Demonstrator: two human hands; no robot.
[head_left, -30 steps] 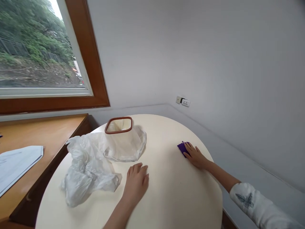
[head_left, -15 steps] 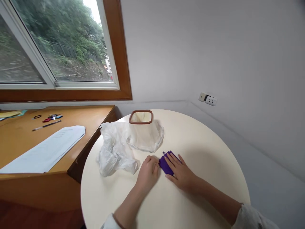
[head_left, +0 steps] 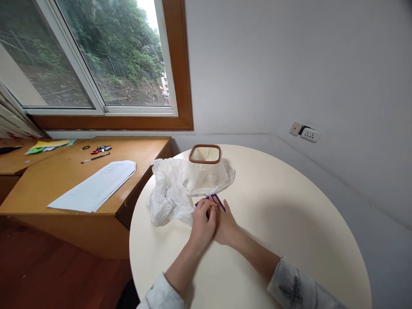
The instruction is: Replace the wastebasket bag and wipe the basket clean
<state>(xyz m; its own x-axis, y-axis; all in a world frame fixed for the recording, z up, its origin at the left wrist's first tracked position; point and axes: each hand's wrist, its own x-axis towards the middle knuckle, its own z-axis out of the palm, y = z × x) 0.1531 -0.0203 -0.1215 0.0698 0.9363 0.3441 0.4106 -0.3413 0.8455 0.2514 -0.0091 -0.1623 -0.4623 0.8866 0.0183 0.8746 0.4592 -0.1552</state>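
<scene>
A small, flat, folded purple cloth (head_left: pixel 220 202) lies on the round table, mostly covered by my hands. My right hand (head_left: pixel 224 225) is laid flat over it, fingers stretched forward and thumb side partly hidden. With its fingers curled and close together, my left hand (head_left: pixel 203 221) overlaps the fingers of the right one at the cloth's left side. Whatever its fingertips pinch is hidden. Just beyond the hands stands a small bin with a brown rim (head_left: pixel 205 162), lined with a translucent white plastic bag (head_left: pixel 169 189) whose loose part spreads out to the left.
The round cream table (head_left: pixel 289 240) stands against the grey wall. To its left is a wooden desk (head_left: pixel 148 148) with white paper sheets (head_left: pixel 96 184), a pen (head_left: pixel 95 158) and small items including a red one. A wall socket (head_left: pixel 310 134) is at the right.
My left hand has shifted from the cloth's left corner to over the right hand's fingers. Less of the purple cloth shows. The view has swung left, so the scene sits further right.
</scene>
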